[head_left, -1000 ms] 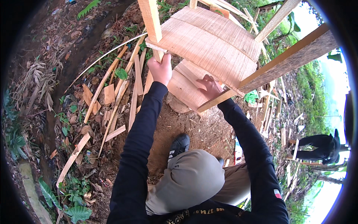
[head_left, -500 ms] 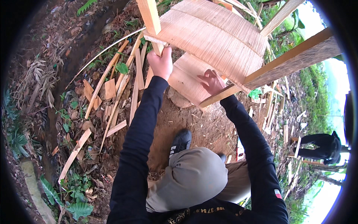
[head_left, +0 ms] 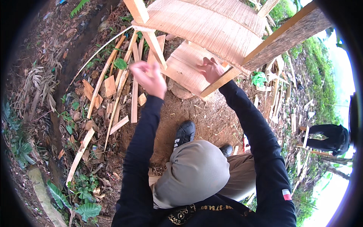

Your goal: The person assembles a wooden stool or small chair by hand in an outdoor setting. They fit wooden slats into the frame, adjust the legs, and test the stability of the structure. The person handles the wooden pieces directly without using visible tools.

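Your left hand is loosely open near 1 wooden leg, upper centre; your right hand, fingers parted, is beside a 2nd leg.

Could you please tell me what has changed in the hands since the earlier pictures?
The left hand has released its grip on the lower end of the left wooden post and moved away, to the left and back. The right hand stays beside the right wooden post, fingers curled.

Two hands counted, with one wooden frame beside them showing three posts. Below the hands: two shoes. Right of the hands: one other person.
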### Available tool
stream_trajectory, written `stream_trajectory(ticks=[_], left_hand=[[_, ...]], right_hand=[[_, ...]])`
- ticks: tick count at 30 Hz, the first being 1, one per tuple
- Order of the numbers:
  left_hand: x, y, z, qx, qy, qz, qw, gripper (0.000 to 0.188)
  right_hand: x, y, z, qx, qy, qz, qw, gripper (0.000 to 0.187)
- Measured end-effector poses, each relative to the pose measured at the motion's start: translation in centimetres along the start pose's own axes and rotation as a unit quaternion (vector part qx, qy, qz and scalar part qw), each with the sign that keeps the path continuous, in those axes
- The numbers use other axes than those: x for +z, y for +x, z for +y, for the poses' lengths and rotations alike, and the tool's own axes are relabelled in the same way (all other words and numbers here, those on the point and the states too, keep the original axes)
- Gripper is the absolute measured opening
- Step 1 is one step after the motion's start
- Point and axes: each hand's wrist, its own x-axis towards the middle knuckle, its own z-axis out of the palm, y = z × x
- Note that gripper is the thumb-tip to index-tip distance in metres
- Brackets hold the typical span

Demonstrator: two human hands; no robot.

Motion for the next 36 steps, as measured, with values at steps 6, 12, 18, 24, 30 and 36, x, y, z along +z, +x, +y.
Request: stream_trajectory(ticks=[6, 12, 18, 24, 30, 36], left_hand=[[4.9, -2.4, -3.6, 0.089, 0.292, -0.367, 0.879, 0.041], [9.5, -1.4, -3.5, -0.028, 0.448, -0.523, 0.724, 0.071], [9.1, -1.6, -4.5, -0.025, 0.457, -0.515, 0.725, 0.087], [8.4, -2.1, -6.1, 0.018, 0.419, -0.46, 0.783, 0.082], [7.5, -1.3, -6.3, 0.027, 0.384, -0.469, 0.795, 0.079], [7.6, -1.6, -6.5, -0.015, 0.367, -0.478, 0.798, 0.083]], right_hand=[[0.5, 1.5, -4.8, 0.009, -0.356, -0.102, 0.929, 0.031], [0.7, 0.9, -3.1, -0.026, -0.378, -0.09, 0.921, 0.029], [-0.2, 1.0, -2.4, -0.112, -0.392, -0.065, 0.911, 0.036], [-0.9, 0.5, -3.3, -0.045, -0.281, -0.056, 0.957, 0.032], [-4.1, -1.2, -8.2, 0.132, -0.221, 0.046, 0.965, 0.016], [-6.3, -3.9, -6.7, 0.543, 0.084, -0.035, 0.835, 0.037]])
